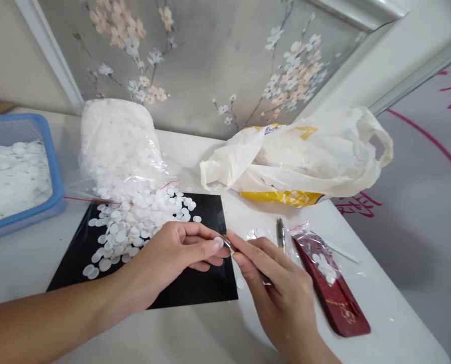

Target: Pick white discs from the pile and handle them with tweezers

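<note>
Between the thumb and fingertips of my left hand (195, 247) is a small white plastic disc (218, 241). My right hand (280, 283) grips a slim metal-tipped tool (228, 242) like a pen, its tip at the edge of the disc. Much of the tool is hidden by my fingers, so I cannot tell its exact kind. Both hands meet above the right part of a black mat (208, 290). A loose heap of white discs (129, 230) covers the mat's left and back portion, spilling from a clear plastic bag (117, 136).
A blue basket (56, 177) of discs stands at the left. Behind the hands lies a white and yellow plastic carrier bag (304, 156). To the right are a dark pen-like tool (280, 233), a red case (342, 303) and a small clear bag of discs (326, 268).
</note>
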`<state>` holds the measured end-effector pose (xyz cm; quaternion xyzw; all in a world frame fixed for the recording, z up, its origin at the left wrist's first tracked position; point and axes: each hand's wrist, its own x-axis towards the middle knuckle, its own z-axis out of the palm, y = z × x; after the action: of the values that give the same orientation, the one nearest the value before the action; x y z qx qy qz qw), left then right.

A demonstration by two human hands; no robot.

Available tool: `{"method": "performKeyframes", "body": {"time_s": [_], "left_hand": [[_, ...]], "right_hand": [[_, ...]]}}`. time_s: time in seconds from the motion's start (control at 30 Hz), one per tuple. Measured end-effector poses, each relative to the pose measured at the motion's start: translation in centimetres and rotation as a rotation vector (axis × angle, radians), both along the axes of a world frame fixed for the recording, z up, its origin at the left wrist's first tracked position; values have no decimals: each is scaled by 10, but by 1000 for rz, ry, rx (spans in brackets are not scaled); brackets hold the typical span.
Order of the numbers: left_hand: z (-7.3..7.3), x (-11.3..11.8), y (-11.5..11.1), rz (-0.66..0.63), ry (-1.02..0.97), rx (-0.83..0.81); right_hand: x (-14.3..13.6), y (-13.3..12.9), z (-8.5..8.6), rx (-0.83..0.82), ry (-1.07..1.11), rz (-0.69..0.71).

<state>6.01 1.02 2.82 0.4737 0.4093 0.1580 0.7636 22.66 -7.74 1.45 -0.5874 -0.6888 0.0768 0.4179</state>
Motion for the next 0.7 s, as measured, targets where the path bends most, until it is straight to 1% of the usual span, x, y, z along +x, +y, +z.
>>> {"method": "performKeyframes", "body": {"time_s": [0.1, 0.33, 0.7], "left_hand": [[-1, -1, 0, -34, 8, 32], [-1, -2, -2, -74, -2, 55], [4, -1, 1, -97, 24, 55]], "right_hand": [[-2, 0, -2, -11, 3, 35], [0, -2, -3, -6, -6, 59], [0, -2, -2, -35, -33, 46]]}}
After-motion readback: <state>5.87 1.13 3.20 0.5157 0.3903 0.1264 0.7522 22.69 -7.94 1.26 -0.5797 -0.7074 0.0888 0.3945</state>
